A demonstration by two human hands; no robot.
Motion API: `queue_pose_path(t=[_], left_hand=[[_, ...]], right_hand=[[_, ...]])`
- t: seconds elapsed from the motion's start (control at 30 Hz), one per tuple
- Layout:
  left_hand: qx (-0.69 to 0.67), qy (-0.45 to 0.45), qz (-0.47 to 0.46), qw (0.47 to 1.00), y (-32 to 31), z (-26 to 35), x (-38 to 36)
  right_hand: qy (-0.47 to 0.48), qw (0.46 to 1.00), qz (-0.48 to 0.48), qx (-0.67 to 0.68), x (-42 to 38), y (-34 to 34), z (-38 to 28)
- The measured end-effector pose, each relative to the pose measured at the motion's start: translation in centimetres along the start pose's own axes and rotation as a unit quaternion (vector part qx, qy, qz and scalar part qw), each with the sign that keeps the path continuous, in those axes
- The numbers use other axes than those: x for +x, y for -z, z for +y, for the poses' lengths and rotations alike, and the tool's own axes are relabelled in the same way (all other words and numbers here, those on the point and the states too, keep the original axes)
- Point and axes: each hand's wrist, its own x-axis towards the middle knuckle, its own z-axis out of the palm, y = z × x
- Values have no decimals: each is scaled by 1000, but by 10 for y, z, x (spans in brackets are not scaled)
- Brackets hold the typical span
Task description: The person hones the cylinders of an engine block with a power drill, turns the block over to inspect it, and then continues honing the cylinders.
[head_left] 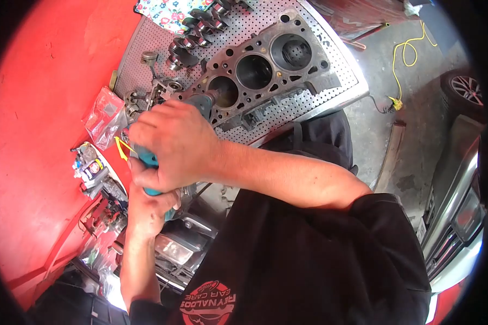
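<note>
My right hand (pixel 173 143) is wrapped over the top of a teal and black power tool (pixel 148 157). Just below it, my left hand (pixel 151 208) grips the tool's lower part, mostly hidden by my right hand. The tool's dark front end (pixel 200 103) points at the nearest bore of an engine block (pixel 255 93), and its tip is at that bore's edge; how deep it reaches is hard to tell. Two more round bores show farther along the block, which lies on a perforated metal table (pixel 348 93).
A crankshaft (pixel 192 40), a piston with its rod (pixel 149 58) and a floral cloth (pixel 171 15) lie beyond the block. Left are a plastic bag (pixel 104 116) and bottles (pixel 94 169). A yellow cord (pixel 398 67), a wheel (pixel 465 89) and a car front (pixel 463 216) are at right.
</note>
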Motion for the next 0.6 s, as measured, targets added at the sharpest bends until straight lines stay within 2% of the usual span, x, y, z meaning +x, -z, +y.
queue_pose_path(t=[0.37,0.6], left_hand=[[45,-81,-37,995,7,7,8],[87,-71,-90,990,24,4,18]], right_hand=[[2,995,86,-44,-3,-14,-7],[-14,992,114,-60,-4,-23,-5]])
